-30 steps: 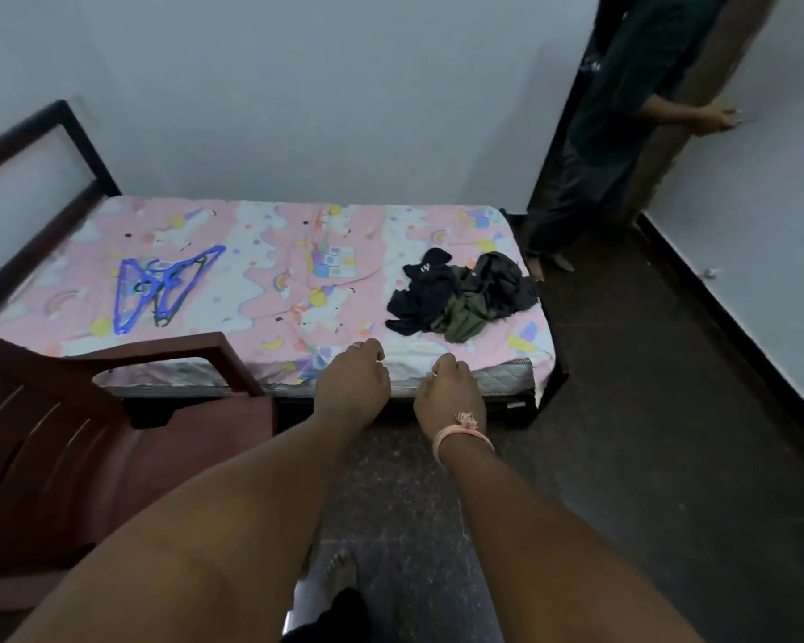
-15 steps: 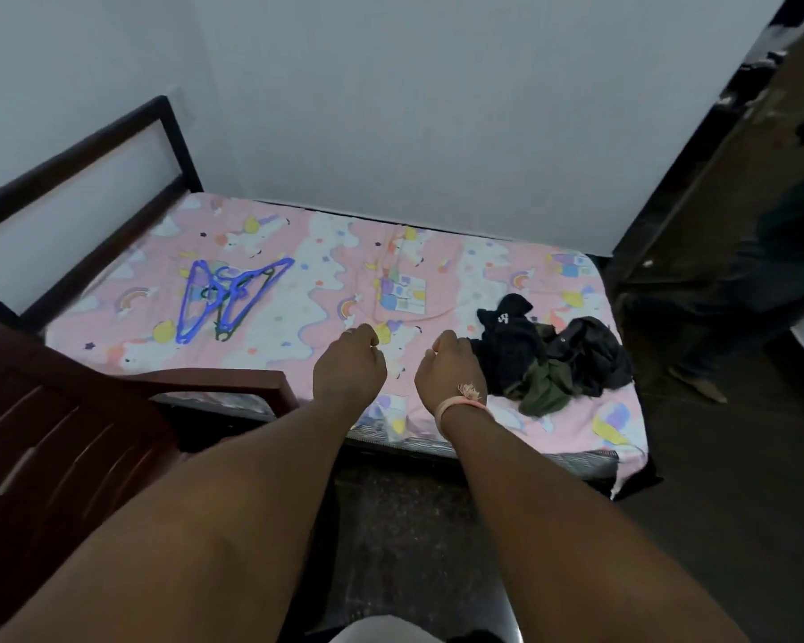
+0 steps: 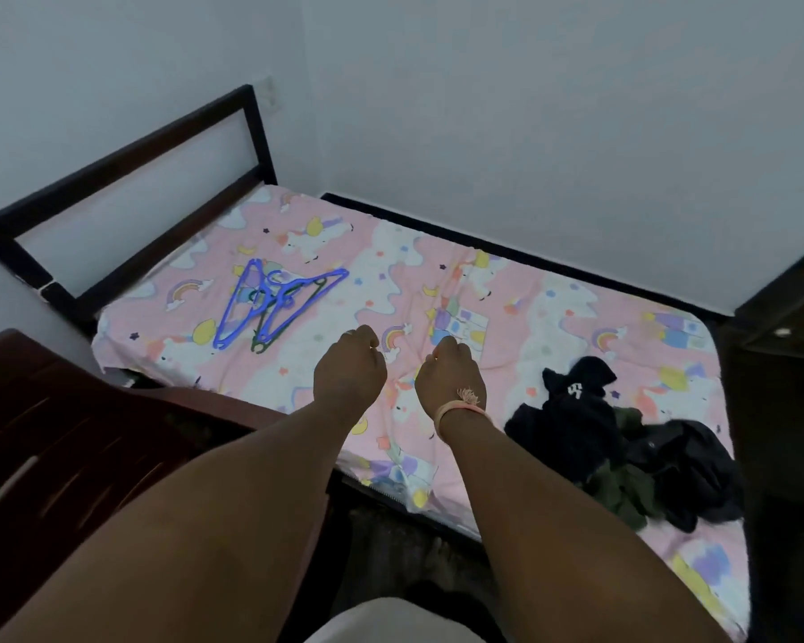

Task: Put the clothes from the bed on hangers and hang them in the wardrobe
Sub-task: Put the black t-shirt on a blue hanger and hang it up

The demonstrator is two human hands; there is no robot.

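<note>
Nearest me on the left is a dark red chair (image 3: 66, 438), and both my arms reach out over the near edge of the bed (image 3: 437, 280); my left hand (image 3: 350, 366) and right hand (image 3: 451, 371) hover side by side above the pink sheet, fingers curled under into loose fists with nothing in them. At the near right of the bed lies the heap of dark clothes (image 3: 623, 447), well apart from my hands. Farther off on the left, the blue hangers (image 3: 270, 304) lie flat on the sheet near the headboard (image 3: 126, 197).
</note>
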